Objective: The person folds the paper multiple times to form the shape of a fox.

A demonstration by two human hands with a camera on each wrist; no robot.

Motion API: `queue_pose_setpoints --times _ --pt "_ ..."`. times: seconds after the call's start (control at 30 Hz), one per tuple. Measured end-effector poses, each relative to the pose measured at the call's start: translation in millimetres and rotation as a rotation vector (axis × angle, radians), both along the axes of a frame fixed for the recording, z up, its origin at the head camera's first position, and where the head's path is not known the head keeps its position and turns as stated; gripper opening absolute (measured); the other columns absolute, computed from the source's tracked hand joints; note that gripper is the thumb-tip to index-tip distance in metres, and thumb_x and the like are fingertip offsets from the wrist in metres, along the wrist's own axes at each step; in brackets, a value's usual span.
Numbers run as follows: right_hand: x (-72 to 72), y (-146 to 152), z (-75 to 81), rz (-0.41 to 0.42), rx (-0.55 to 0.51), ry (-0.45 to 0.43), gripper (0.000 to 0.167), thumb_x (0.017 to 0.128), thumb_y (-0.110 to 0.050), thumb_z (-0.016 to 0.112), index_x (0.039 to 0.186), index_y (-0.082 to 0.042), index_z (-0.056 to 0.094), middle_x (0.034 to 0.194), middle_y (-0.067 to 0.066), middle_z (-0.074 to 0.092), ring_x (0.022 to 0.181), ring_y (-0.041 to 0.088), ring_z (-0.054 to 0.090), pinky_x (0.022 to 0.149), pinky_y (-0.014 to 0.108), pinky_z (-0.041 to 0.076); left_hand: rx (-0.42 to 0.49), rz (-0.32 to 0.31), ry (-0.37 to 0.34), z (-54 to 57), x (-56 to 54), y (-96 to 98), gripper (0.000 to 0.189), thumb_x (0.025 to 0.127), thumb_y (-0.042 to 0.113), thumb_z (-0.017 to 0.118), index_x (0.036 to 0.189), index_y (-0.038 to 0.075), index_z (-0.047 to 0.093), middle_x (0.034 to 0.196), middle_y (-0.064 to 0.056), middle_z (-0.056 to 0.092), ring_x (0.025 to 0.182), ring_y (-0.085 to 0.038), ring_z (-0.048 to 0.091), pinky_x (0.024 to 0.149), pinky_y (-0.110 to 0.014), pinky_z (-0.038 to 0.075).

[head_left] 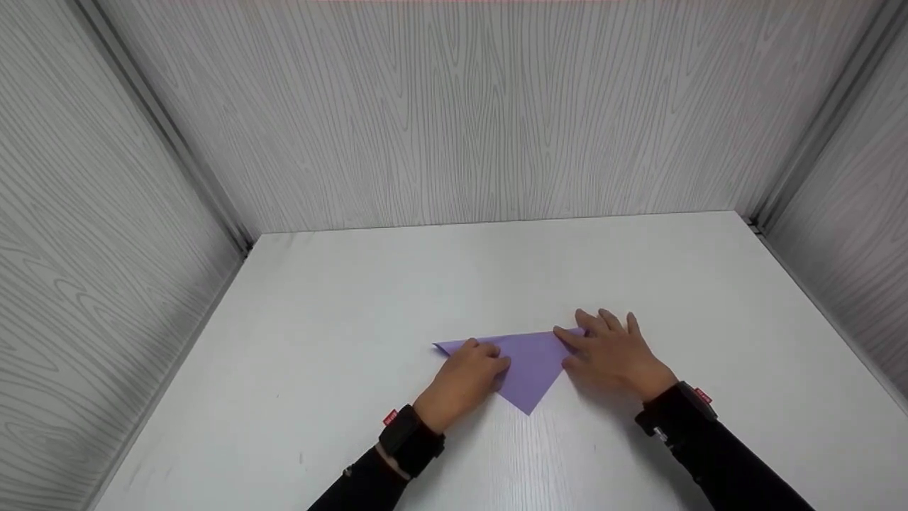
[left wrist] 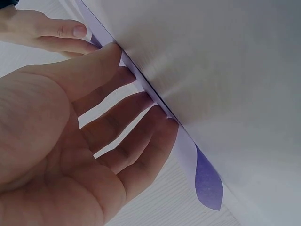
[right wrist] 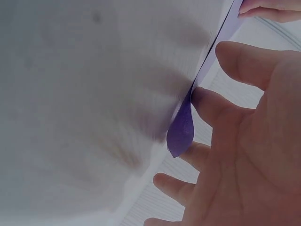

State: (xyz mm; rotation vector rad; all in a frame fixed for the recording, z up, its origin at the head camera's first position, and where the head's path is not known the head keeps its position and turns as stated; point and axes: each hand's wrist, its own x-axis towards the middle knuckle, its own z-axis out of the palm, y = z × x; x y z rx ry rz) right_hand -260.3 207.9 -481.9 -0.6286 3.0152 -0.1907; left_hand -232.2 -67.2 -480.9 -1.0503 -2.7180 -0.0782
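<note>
A sheet of purple paper (head_left: pixel 533 365), folded into a triangle, lies on the table with its long edge away from me and one point toward me. My left hand (head_left: pixel 469 372) rests on its left part, fingertips pressing the paper. In the left wrist view the left fingers (left wrist: pixel 136 136) reach down to the sheet, and a corner (left wrist: pixel 209 183) curls up beyond them. With fingers spread, my right hand (head_left: pixel 616 355) touches the right part. The right wrist view shows the index fingertip pressing there, beside a curled darker purple corner (right wrist: pixel 181 134).
The paper lies on a white table (head_left: pixel 340 298). A grey wood-grain panel (head_left: pixel 454 113) rises behind it, with similar panels at the left (head_left: pixel 85 248) and right (head_left: pixel 851 191). Dark bands (head_left: pixel 411 440) sit round both wrists.
</note>
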Motion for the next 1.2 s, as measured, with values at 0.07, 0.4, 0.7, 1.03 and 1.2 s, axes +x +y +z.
queue_pose_setpoints --times 0.07,0.4,0.7,1.03,1.2 --pt "-0.4 1 -0.5 -0.002 0.001 -0.009 0.053 0.103 -0.045 0.054 0.154 -0.028 0.051 0.161 0.019 0.039 0.146 0.055 0.03 0.111 0.081 0.015 -0.003 0.0 -0.003 -0.5 -0.4 0.4 0.02 0.092 0.013 0.078 0.113 0.012 0.078 0.11 -0.006 0.074 0.097 -0.022 0.065 0.087 -0.029 0.052" --pt "0.3 6 3.9 -0.006 0.007 -0.019 0.052 0.104 -0.043 0.053 0.154 -0.029 0.05 0.162 0.02 0.038 0.146 0.056 0.029 0.111 0.081 0.015 0.001 0.0 -0.014 1.0 0.0 2.4 0.02 0.092 0.011 0.077 0.112 0.012 0.078 0.113 -0.006 0.073 0.099 -0.023 0.065 0.088 -0.029 0.053" --pt "2.1 24 7.2 -0.021 -0.007 -0.037 0.054 0.105 -0.042 0.052 0.156 -0.026 0.047 0.162 0.024 0.036 0.147 0.058 0.025 0.11 0.081 0.014 0.029 -0.027 0.036 1.9 1.6 0.2 0.014 0.09 0.011 0.08 0.104 0.012 0.079 0.103 -0.005 0.073 0.091 -0.021 0.064 0.082 -0.027 0.05" --pt "2.7 51 6.3 -0.041 -0.03 -0.07 0.056 0.106 -0.042 0.05 0.158 -0.023 0.044 0.163 0.027 0.033 0.147 0.06 0.023 0.109 0.083 0.011 0.011 -0.012 0.011 1.3 0.6 -0.2 0.015 0.092 0.011 0.078 0.107 0.012 0.079 0.106 -0.005 0.073 0.095 -0.022 0.064 0.085 -0.028 0.051" --pt "2.3 58 5.8 -0.04 -0.043 -0.101 0.056 0.107 -0.043 0.048 0.159 -0.024 0.042 0.163 0.027 0.031 0.146 0.06 0.024 0.108 0.083 0.012 0.006 -0.007 -0.011 1.9 1.8 0.4 0.018 0.091 0.01 0.078 0.11 0.012 0.079 0.108 -0.006 0.073 0.097 -0.022 0.064 0.087 -0.028 0.051"
